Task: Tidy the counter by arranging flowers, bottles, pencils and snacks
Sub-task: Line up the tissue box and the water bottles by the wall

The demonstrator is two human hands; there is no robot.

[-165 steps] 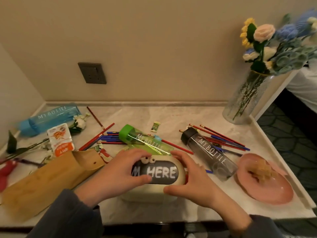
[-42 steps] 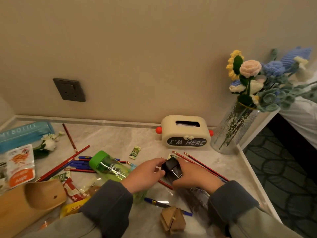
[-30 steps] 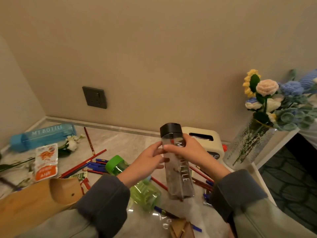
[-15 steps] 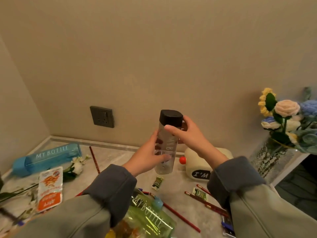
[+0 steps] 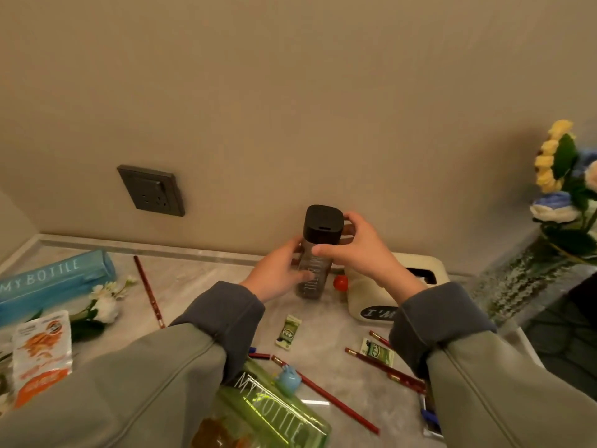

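A clear bottle with a black cap (image 5: 318, 250) stands upright near the back wall, left of the cream tissue box (image 5: 397, 286). My left hand (image 5: 281, 273) wraps its lower body and my right hand (image 5: 355, 250) grips it just under the cap. A green bottle (image 5: 268, 412) lies on its side near the front, and a blue bottle (image 5: 55, 279) lies at the far left. Red pencils (image 5: 326, 396) are scattered over the marble counter (image 5: 200, 273). Small green snack packets (image 5: 288, 331) lie in the middle, and an orange snack pouch (image 5: 42, 354) at the left.
A glass vase with knitted flowers (image 5: 562, 195) stands at the right end. White loose flowers (image 5: 103, 302) lie beside the blue bottle. A wall socket (image 5: 151, 190) sits above the counter. A single red pencil (image 5: 148, 292) lies near the back.
Both hands lifted the black-capped bottle from lying among the pencils, stood it upright and carried it back toward the wall beside the tissue box. The view has tilted up.
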